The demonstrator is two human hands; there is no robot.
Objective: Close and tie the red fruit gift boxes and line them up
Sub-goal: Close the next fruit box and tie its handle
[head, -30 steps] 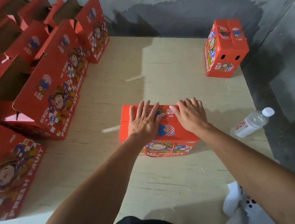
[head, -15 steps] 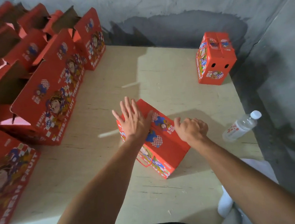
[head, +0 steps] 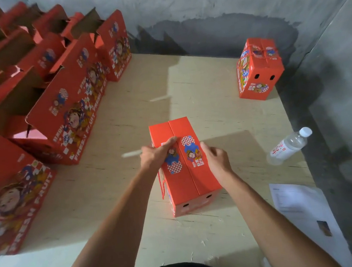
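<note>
Red gift box (head: 183, 165) is set end-on near the middle of the plywood bench (head: 211, 106), both top flaps shut and meeting along a centre seam. No cord is seen over the lid. A red cord (head: 162, 185) is seen hanging down the left side.

Left hand (head: 157, 156) is laid over the left top edge, fingers (head: 168, 142) curled onto the lid and gripping the box. Right hand (head: 217, 158) is placed against the right side, thumb at the top edge; the rest of its fingers are hidden behind the box, so its grasp cannot be told.

One tied box (head: 259, 68) is stood at the far right of the bench, well apart. Open boxes (head: 66, 98) are crowded along the left, flaps up. A water bottle (head: 289, 146) is laid on its side at the right edge, a printed sheet (head: 302, 213) nearer.

Step judged: flaps closed, tying not yet begun.

For a clean tie:
- Flaps are best kept pressed flat at the seam with one hand while the cord is drawn up.
- Cord should be carried across the lid's middle and pulled taut before knotting, or the flaps may spring.
- Box is then to be set just beside the tied one, ends aligned.
</note>
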